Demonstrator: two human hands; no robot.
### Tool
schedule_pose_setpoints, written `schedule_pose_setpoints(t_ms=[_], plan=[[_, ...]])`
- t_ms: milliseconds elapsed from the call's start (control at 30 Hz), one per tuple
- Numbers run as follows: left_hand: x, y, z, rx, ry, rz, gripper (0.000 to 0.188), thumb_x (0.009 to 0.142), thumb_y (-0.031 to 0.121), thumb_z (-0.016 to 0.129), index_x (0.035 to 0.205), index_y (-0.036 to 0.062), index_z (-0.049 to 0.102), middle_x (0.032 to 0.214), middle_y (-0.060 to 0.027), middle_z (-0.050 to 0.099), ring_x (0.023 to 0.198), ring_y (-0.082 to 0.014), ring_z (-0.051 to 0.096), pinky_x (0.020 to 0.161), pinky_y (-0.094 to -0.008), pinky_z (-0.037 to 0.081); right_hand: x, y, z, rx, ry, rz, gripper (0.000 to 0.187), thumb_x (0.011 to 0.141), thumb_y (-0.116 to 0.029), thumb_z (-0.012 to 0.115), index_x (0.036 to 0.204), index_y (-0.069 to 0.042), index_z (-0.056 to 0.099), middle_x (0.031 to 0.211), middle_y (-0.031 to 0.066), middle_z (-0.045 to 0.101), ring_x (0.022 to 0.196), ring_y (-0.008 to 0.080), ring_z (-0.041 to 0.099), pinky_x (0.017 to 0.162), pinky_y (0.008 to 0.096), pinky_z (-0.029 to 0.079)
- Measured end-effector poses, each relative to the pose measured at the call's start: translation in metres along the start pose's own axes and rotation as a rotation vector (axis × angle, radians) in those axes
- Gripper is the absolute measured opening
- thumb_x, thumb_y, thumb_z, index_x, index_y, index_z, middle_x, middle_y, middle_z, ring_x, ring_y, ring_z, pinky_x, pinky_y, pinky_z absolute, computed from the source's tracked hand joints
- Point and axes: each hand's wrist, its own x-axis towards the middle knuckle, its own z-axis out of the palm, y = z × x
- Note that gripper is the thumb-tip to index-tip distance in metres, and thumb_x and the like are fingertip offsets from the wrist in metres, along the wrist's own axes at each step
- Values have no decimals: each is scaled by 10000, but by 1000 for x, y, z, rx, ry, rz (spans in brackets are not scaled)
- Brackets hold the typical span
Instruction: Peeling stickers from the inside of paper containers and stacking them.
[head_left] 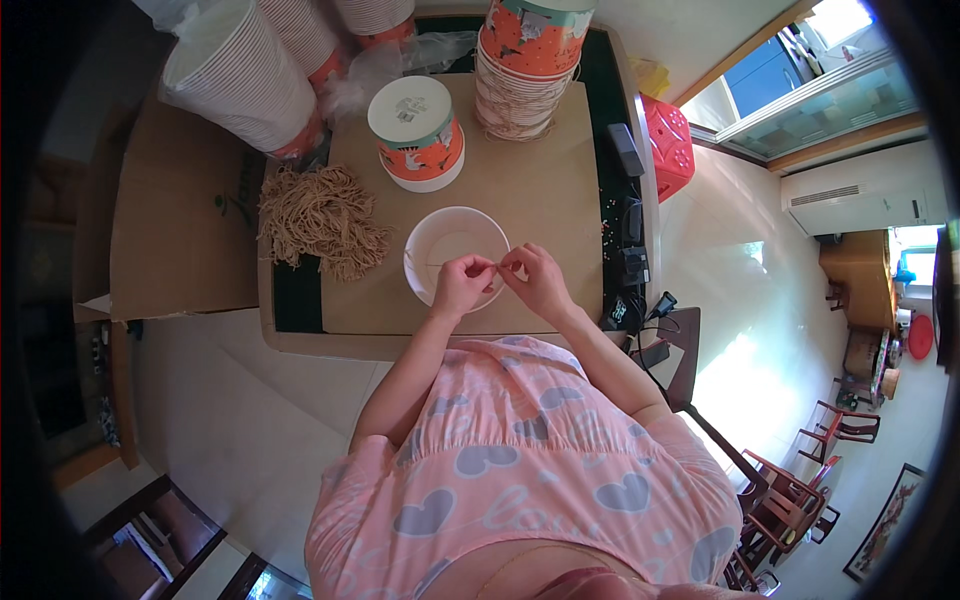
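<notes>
A white paper bucket (424,243) stands upright and open-topped in front of me. My left hand (464,284) is over its near rim, thumb and fingertips pinched together. My right hand (538,284) pinches at the right rim, its fingertips almost meeting the left ones. A thin tan cord shows faintly inside the bucket and leads toward my fingers; its end between them is mostly hidden. To the left lies a loose pile of tan twisted cords (322,220). Behind the bucket, upside-down orange-and-green printed buckets (420,150) are nested together.
Tall stacks of white buckets (240,85) stand at the back left beside clear plastic wrap. Another printed stack (530,45), with cords hanging round it, is at the back right. A cardboard box (185,210) adjoins the table's left. Black adapters (634,264) line its right edge, near a red stool (668,150).
</notes>
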Motion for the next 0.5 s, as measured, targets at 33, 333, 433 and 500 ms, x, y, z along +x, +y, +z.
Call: schedule_pose_setpoints(t_ms=[33, 333, 433, 500], plan=[[0, -1, 0, 0, 0, 0, 41, 851, 39, 608, 852, 2, 624, 754, -35, 629, 654, -86, 599, 568, -225, 527, 0, 2, 1, 4, 11, 2, 72, 739, -85, 646, 783, -50, 601, 749, 93, 577, 728, 264, 568, 659, 360, 457], [1, -1, 1, -86, 12, -52, 44, 846, 34, 601, 859, -5, 614, 767, -48, 629, 679, -105, 614, 578, -244, 544, -6, 18, 17, 294, 41, 246, 97, 783, -104, 647, 838, -30, 616, 710, 69, 601, 605, 138, 523, 562, 272, 437], [0, 0, 0, -94, 5, -59, 50, 848, 39, 601, 862, -7, 614, 778, -53, 630, 691, -107, 615, 582, -250, 548, -6, 17, 16, 278, 26, 233, 102, 781, -107, 652, 843, -32, 622, 713, 65, 606, 605, 132, 519, 566, 270, 437], [0, -1, 0, -77, -2, -42, 52, 850, 42, 602, 860, -8, 614, 769, -51, 630, 681, -108, 617, 581, -245, 544, -6, 18, 15, 262, 22, 218, 103, 776, -105, 654, 843, -33, 624, 722, 67, 608, 610, 134, 518, 572, 273, 440]])
